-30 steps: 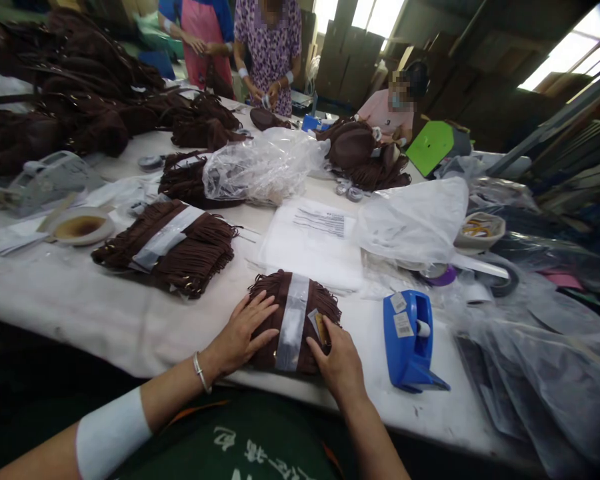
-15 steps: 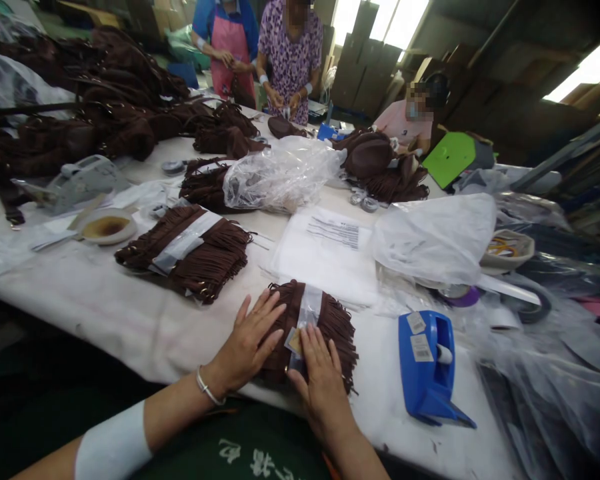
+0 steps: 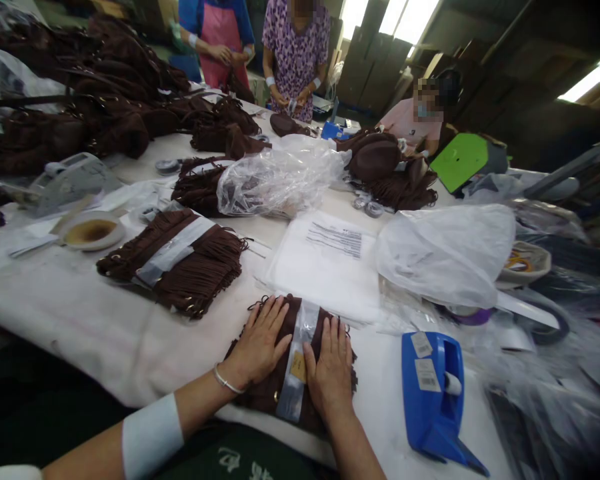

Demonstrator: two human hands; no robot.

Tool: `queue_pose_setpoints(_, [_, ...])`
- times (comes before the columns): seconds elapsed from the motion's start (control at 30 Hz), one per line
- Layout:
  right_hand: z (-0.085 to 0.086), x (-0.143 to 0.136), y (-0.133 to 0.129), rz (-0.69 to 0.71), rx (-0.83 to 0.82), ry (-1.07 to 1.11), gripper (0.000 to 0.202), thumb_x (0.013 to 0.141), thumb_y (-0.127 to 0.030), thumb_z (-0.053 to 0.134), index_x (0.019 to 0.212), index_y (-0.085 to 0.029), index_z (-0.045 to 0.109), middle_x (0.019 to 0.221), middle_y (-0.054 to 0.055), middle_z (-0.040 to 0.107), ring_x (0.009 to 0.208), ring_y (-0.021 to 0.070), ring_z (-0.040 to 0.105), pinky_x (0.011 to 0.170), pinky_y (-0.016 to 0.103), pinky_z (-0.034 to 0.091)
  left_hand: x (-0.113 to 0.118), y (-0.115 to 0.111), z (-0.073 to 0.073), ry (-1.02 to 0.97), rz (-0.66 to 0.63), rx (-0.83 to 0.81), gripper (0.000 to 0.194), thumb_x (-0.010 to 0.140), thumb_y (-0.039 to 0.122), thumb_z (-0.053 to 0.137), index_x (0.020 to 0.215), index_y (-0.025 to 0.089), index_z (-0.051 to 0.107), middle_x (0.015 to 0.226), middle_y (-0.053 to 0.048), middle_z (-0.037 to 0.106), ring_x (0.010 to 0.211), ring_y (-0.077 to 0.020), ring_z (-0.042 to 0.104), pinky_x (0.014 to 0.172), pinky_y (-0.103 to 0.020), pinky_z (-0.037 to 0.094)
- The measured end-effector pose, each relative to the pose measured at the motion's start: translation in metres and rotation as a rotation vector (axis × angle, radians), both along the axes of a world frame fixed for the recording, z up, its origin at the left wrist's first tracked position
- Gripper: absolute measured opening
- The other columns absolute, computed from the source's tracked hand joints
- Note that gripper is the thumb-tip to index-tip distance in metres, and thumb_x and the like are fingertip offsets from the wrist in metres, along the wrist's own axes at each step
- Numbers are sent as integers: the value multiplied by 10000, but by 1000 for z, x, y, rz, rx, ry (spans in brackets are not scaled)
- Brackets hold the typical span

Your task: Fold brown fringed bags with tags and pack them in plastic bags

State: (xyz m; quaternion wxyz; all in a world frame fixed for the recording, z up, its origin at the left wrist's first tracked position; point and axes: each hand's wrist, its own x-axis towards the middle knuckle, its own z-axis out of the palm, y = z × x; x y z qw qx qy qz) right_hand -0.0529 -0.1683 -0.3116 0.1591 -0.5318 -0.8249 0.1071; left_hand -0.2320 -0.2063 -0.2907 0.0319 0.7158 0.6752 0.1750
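Note:
A brown fringed bag (image 3: 265, 399) lies flat at the table's near edge, with a clear plastic band (image 3: 306, 325) around its middle. On the band sits a small tan label (image 3: 299, 367). My left hand (image 3: 260, 343) rests flat on the bag's left side, fingers stretched out. My right hand (image 3: 331, 367) lies flat on its right side, thumb near the label, fingers extended. To the left is a second banded brown fringed bag (image 3: 200, 267), touched by neither hand.
A blue tape dispenser (image 3: 430, 393) stands at right. Beyond the bag lie white printed sheets (image 3: 325, 267) and plastic bags (image 3: 445, 250). A shallow dish (image 3: 93, 230) sits at left, brown bags (image 3: 115, 113) are heaped behind it, and several people work across the table.
My right hand has moved off the band onto the bag's right side, uncovering the label. My left hand still lies on the left side. The camera view has shifted slightly.

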Motion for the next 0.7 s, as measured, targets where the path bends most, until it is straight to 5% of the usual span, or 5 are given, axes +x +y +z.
queue_pose_setpoints(0.2, [-2, 15, 2, -178, -54, 79, 810, 873, -592, 375, 1454, -63, 178, 1510, 211, 192, 1409, 354, 92, 1079, 609, 184, -14, -6, -11, -93, 117, -22, 672, 941, 416, 384, 1456, 65, 135, 1495, -236, 212, 1402, -313, 145, 1082, -546, 269])
queue_pose_setpoints(0.3, [15, 24, 8, -188, -55, 147, 701, 921, -534, 289, 1460, -102, 173, 1518, 160, 213, 1419, 312, 71, 1096, 588, 176, -27, -6, 2, -120, 155, 39, 637, 963, 389, 339, 1458, 68, 99, 1491, -250, 209, 1406, -313, 113, 1077, -566, 259])
queue_pose_setpoints(0.43, [35, 21, 14, -22, 30, 158, 634, 943, -469, 282, 1471, -151, 132, 1528, 97, 217, 1427, 249, 59, 1122, 531, 180, -23, 2, 25, -78, -13, 72, 551, 970, 333, 347, 1457, 134, 182, 1519, -158, 203, 1419, -248, 95, 1129, -519, 184])
queue_pose_setpoints(0.7, [0, 4, 8, 58, -14, -17, 714, 899, -529, 387, 1464, -145, 180, 1541, 106, 154, 1421, 282, 94, 1128, 523, 166, -7, 14, -4, 40, -38, -28, 592, 928, 389, 430, 1446, 166, 251, 1515, -112, 241, 1408, -255, 164, 1120, -518, 199])
